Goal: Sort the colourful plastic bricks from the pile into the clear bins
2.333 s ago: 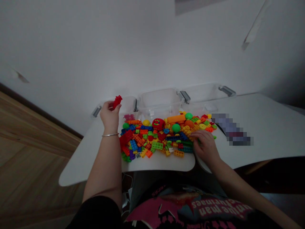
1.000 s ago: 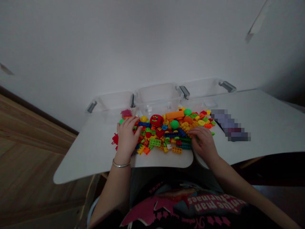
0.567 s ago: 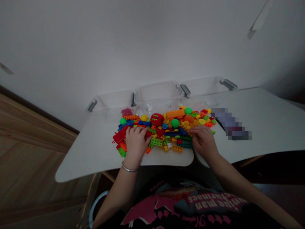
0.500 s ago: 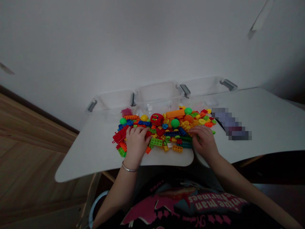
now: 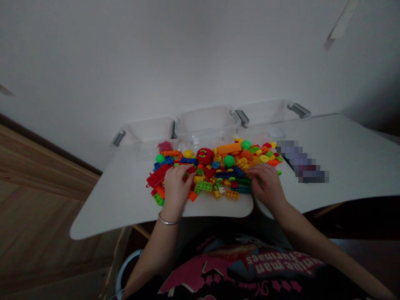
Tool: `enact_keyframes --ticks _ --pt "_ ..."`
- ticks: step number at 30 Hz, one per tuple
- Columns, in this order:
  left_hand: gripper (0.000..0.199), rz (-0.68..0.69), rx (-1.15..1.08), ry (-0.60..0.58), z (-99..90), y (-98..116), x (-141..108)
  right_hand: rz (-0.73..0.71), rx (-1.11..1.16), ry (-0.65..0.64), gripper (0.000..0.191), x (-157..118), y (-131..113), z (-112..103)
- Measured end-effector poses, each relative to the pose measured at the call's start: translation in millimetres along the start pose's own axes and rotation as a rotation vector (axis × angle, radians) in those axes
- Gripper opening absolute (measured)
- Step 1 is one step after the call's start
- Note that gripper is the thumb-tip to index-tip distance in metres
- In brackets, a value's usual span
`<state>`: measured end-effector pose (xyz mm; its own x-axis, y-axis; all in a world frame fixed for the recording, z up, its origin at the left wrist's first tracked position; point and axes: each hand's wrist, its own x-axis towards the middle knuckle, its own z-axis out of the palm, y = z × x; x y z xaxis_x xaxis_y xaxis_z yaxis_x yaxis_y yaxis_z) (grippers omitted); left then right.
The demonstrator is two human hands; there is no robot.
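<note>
My left hand point(image 5: 176, 185), with a silver bangle on its wrist, is in the left part of a heap of toy building bricks. A red brick point(image 5: 191, 170) shows between its thumb and fingers, partly hidden. Beside this hand lies a larger red piece point(image 5: 156, 176), and a lime green brick point(image 5: 204, 186) sits to its right. My right hand point(image 5: 267, 182) rests at the heap's right edge, fingers extended and slightly bent. Its fingertips are by yellow bricks point(image 5: 243, 163) and a dark green piece point(image 5: 243, 182), with nothing visibly held.
Clear plastic bins point(image 5: 206, 121) with grey latches stand along the wall behind the heap. Green balls point(image 5: 229, 161) and a red ball-like toy point(image 5: 205, 156) lie among the bricks. A pixelated object point(image 5: 301, 162) is on the white table point(image 5: 350, 158) at right.
My left hand has shifted slightly left, and its thumb has moved away from the lime green brick, uncovering a yellow brick. My right hand stays almost still.
</note>
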<state>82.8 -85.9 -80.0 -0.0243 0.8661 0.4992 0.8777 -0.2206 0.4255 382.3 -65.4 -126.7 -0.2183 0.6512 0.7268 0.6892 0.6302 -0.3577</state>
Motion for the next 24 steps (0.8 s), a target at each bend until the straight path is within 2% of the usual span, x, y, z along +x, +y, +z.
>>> enact_keyframes --ticks 3,5,9,12,18,24 --pt "0.022 -0.073 -0.240 0.030 1.0 10.6 -7.7 0.000 0.005 -0.001 0.020 0.4 -0.7 -0.4" --pt "0.021 -0.050 -0.327 -0.022 4.2 21.2 -15.9 0.001 0.009 -0.002 0.020 0.6 -1.0 -0.4" --pt "0.020 0.186 -0.200 -0.158 14.6 37.0 -29.0 0.019 0.021 -0.002 0.020 1.4 -2.2 -0.7" --pt "0.021 0.235 -0.055 -0.165 21.5 37.4 -30.4 0.023 0.031 -0.007 0.020 2.5 -3.7 -1.4" --pt "0.024 0.193 -0.017 -0.171 26.0 29.0 -22.9 0.019 0.018 -0.014 0.023 2.6 -3.8 -0.4" --pt "0.030 0.001 -0.264 -0.069 24.3 33.9 -22.9 -0.076 -0.046 -0.005 0.023 7.0 -10.2 -0.6"
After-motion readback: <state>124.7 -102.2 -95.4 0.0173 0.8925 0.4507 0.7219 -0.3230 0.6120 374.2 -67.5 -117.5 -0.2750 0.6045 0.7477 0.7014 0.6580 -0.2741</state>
